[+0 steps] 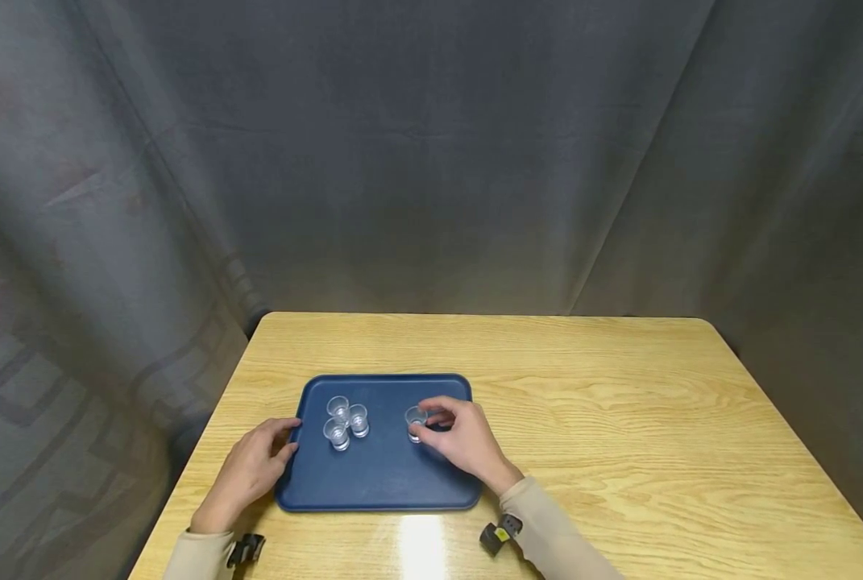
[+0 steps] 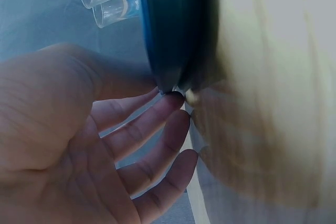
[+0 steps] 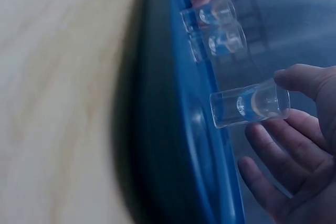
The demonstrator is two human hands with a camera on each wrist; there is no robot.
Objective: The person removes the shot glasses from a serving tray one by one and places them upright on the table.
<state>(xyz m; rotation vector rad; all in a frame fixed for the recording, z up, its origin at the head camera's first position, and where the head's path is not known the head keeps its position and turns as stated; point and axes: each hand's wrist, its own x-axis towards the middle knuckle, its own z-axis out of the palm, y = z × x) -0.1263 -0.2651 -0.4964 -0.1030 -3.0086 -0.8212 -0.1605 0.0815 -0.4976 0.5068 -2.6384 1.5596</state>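
Nearest to us, two sleeves come in over the near edge of the desk (image 1: pixel 620 419), each with a small black device strapped at the wrist. Our right hand (image 1: pixel 467 443) reaches over the near right part of the blue tray (image 1: pixel 380 483) and pinches a small clear glass (image 1: pixel 416 422) between thumb and fingertips; the other fingers curl loosely beside it. That glass stands upright on the tray floor toward its right edge, long axis vertical, mouth pointing up. In the right wrist view the same glass (image 3: pixel 250 109) is seen with its base on the tray (image 3: pixel 178 129) and the thumb laid along its rim side, fingers (image 3: pixel 278 150) below it.

Our left hand (image 1: pixel 253 467) rests at the tray's left edge, fingers relaxed and nearly straight, the fingertips touching the rim; it grips nothing. The left wrist view shows the open palm (image 2: pixel 63 145) with fingertips against the tray's dark rim (image 2: pixel 173 35).

Three more clear glasses (image 1: pixel 344 421) stand upright in a tight cluster on the left half of the tray, touching or nearly touching one another, well apart from the pinched glass. A grey curtain (image 1: pixel 431 161) hangs behind the far edge of the desk.
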